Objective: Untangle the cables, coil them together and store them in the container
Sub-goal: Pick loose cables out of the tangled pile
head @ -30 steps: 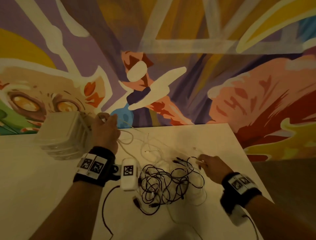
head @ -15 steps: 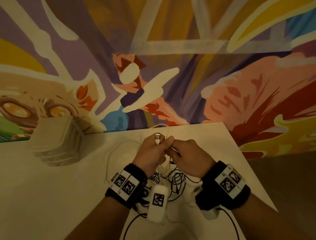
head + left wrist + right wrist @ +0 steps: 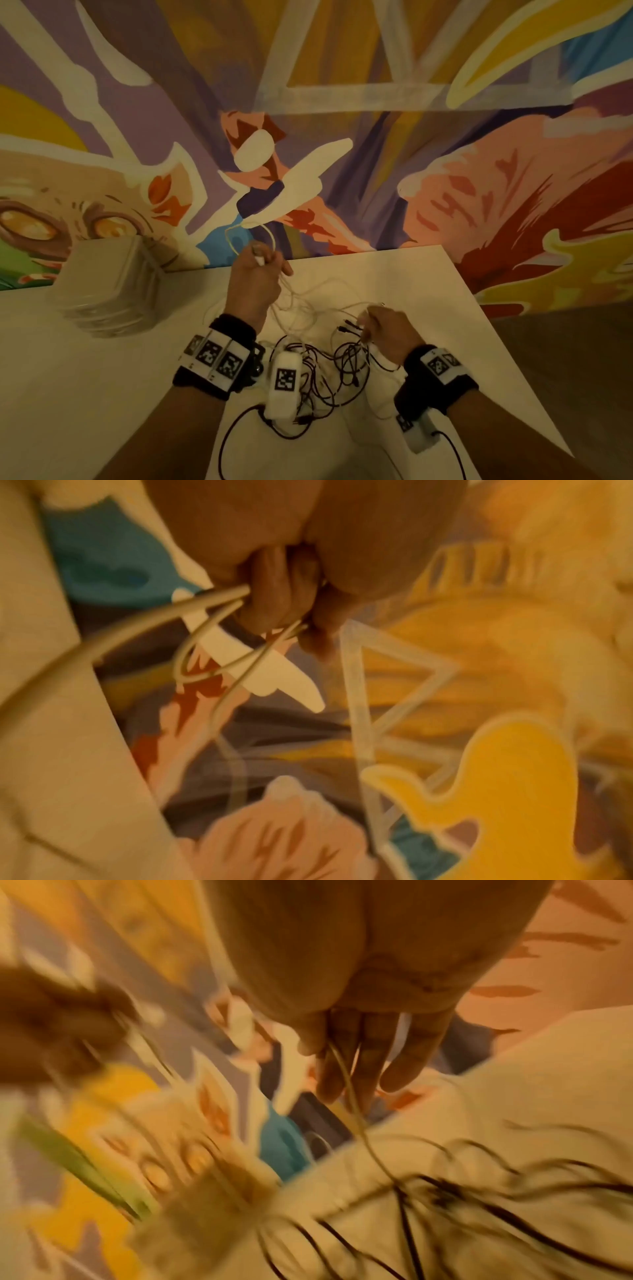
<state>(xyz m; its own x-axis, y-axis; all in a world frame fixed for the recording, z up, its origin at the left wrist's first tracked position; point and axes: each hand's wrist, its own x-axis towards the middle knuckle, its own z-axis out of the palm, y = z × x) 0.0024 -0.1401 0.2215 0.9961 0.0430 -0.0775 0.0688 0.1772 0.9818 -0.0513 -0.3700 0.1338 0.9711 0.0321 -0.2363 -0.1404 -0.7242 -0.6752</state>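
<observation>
Plainly, the move to come was judged to turn on how the white cable (image 3: 308,301) ran between the two hands across the black tangle (image 3: 342,370), which was taken as the landmark. The left hand (image 3: 255,281) was raised beyond and to the left of the tangle, its fingers (image 3: 274,588) curled round a small loop of white cable with a plug end showing at the knuckles. From there the cable sagged down and to the right, its long axis slanting toward the right hand (image 3: 390,329), which was held low at the right edge of the tangle. A white strand was seen passing between the right hand's fingers (image 3: 369,1053), which were nearly straight; whether it was gripped or only slid through could not be told, the wrist view being blurred. The right hand was the nearer to the tangle, so the next length was judged likeliest to be drawn free by it and fed up to the left. The container (image 3: 109,291) stood on the table (image 3: 85,394) well to the left of the tangle, with no cable seen in it. Against half a second earlier, when both hands had been together beyond the tangle at one plug, they were now drawn apart, the right lowered to the tangle.
</observation>
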